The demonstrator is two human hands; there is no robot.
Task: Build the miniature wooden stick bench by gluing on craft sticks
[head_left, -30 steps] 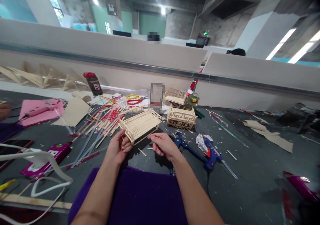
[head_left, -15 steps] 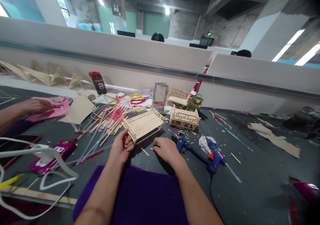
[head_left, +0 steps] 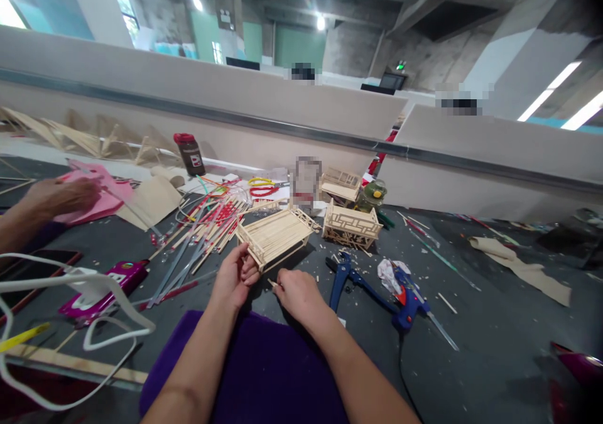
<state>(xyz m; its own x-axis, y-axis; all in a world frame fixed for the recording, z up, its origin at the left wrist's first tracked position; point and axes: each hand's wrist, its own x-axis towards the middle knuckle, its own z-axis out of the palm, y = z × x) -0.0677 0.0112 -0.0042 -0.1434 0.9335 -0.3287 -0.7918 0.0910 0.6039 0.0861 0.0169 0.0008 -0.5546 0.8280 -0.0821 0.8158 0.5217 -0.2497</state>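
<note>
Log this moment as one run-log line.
left hand: holding wooden-stick model | right hand: pinching small stick piece | glue gun: on table, right of blue-handled tool

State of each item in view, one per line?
Left hand: closed on stick model
Stick model: held, slatted surface up
Right hand: pinching short stick
Blue cutter: handles spread
Glue gun: lying down, glue stick inserted
Red-lidded bottle: upright, lid on
Brown paper at right: partly rolled
</note>
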